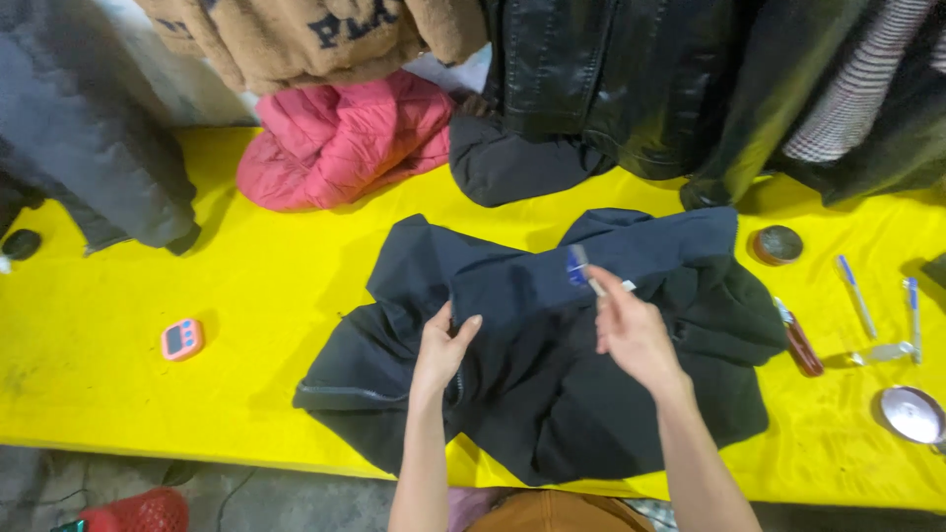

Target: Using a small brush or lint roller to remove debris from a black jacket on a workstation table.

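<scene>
A bright yellow counter [118, 394] fills the view, with coats heaped along its far edge: a grey one at the far left, a tan fleece one bearing dark lettering, a pink puffer jacket [340, 138], and black leather jackets [611, 79].

In the middle lies a crumpled dark navy garment [532, 394]. The left hand [443, 350] rests on it, fingers curled over a fold of the cloth, its grip pinching the fabric. Just right of that grip, the right hand [631, 330] holds a small blue razor [579, 266], its grip pressed together around the pale handle, the blue head touching the garment's upper fold.

Well left of the left hand sits a small pink square timer [182, 339] with a dark screen. Right of the right hand, beyond the garment's edge, lie a round brown tin [777, 244], a red-handled tool [800, 343], two more blue-and-white razors [855, 294], and a shiny round metal lid [912, 414] near the counter's front edge. Below the counter at lower left, a red mesh basket [138, 512] stands on the floor.
</scene>
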